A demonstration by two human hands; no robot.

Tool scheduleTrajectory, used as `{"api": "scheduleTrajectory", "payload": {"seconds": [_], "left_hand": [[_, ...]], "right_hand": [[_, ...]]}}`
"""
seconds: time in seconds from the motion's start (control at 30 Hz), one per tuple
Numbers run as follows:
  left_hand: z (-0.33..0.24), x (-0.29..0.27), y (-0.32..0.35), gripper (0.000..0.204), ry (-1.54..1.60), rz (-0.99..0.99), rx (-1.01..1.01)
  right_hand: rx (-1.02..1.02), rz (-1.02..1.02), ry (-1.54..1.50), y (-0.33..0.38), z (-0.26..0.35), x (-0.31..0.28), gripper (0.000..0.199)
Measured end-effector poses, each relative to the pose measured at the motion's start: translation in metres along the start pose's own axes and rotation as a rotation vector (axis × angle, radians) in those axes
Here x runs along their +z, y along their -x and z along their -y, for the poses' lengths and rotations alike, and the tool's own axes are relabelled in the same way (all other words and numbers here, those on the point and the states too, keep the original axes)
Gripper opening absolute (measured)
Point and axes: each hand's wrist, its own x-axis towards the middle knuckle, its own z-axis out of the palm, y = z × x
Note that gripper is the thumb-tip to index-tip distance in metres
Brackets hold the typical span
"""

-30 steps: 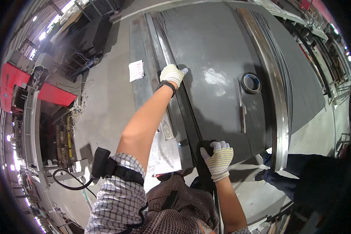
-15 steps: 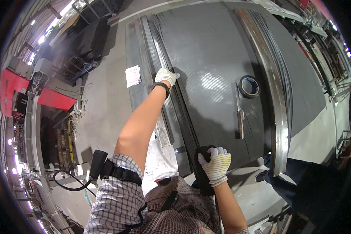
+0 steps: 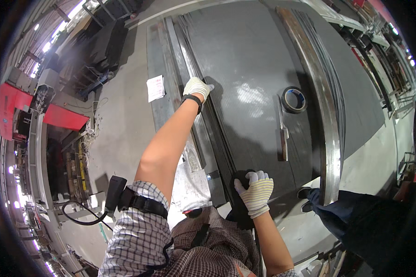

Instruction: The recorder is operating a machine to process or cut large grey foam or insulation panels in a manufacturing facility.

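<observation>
My left hand [image 3: 197,88], in a striped knit glove, is closed over a stack of long black strips [image 3: 216,131] beside a shiny metal bar [image 3: 182,46]. Its thumb sticks out to the right and its fingertips are hidden. Close to my body, my right hand [image 3: 256,195], gloved alike, lies at the near end of the strips. Its thumb and fingers are spread apart over the dark material. A wide dark grey sheet [image 3: 249,124] stretches out to the right of the strips. On it lie a roll of black tape [image 3: 294,100] and a knife with a brown handle [image 3: 284,144].
A long brownish metal bar [image 3: 326,124] weighs on the sheet's right side, beside more dark strips [image 3: 333,83]. White paper slips [image 3: 156,88] lie at the left edge. Another person's dark-clad legs [image 3: 342,212] stand at the lower right. Red panels [image 3: 65,119] stand far left.
Both my hands keep nearly the same places. The other person's legs have shifted slightly, with more of the shoes showing. The whole view has moved a little.
</observation>
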Motion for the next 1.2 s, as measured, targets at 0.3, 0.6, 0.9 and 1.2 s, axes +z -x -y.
{"api": "scheduleTrajectory", "payload": {"seconds": [0.3,0.6,0.9,1.2], "left_hand": [[0.022,0.029,-0.034,0.062,-0.206,-0.093,0.212],[0.015,0.02,-0.01,0.048,0.029,-0.181,0.171],[-0.006,-0.026,0.049,0.024,1.062,-0.079,0.227],[-0.042,-0.092,0.195,0.029,1.611,0.738,0.837]], "right_hand": [[0.011,0.017,0.005,-0.002,0.003,-0.001,0.037],[0.021,0.018,0.016,0.0,0.003,-0.001,0.036],[0.018,0.021,0.015,0.0,0.006,-0.003,0.041],[-0.019,-0.035,0.011,0.002,0.003,-0.001,0.034]]}}
